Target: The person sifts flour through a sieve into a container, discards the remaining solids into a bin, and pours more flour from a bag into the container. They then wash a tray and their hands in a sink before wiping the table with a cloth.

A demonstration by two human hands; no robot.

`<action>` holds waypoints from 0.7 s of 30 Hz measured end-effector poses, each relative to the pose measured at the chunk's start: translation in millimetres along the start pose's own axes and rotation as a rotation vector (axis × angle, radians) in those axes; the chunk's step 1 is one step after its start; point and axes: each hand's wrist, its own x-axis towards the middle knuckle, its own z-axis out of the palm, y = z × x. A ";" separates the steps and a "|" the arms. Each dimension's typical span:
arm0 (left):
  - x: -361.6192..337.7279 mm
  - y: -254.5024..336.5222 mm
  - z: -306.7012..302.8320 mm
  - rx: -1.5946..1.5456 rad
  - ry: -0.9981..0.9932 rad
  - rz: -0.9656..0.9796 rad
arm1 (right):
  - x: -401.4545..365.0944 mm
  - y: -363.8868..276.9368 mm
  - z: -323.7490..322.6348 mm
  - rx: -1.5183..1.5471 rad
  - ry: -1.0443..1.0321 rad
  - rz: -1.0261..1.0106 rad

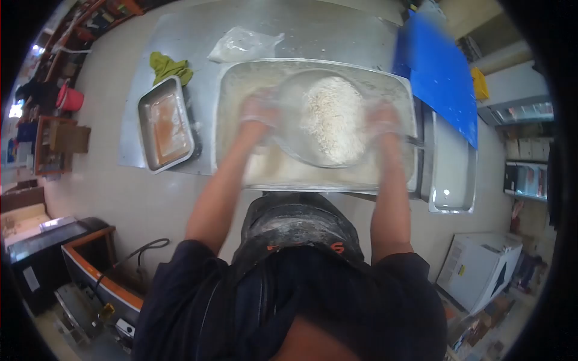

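**Bowl shake over tray, mid-step**

We read both gloved hands as closed on the round bowl (288,137), left hand (260,111) and right hand (383,120) on opposite sides of the rim, both motion-blurred. The bowl sits above the metal tray (271,173) on the bench (337,36). It holds a white grainy heap (334,117), loose and dry-looking. We judge shaking or tossing is underway. Next move calls for a level bowl, kept inside the tray's edges.
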 end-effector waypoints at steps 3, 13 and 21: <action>-8.9 -19.7 -48.8 -0.402 -0.246 -0.252 | -5.8 -8.7 -11.7 -0.064 0.018 0.008; -113.0 -45.0 -66.9 -0.224 0.149 0.257 | -16.3 19.3 -13.6 -0.168 0.081 0.072; -119.6 -53.3 -62.3 -0.341 0.089 0.180 | -13.3 18.5 -15.6 -0.134 0.034 0.098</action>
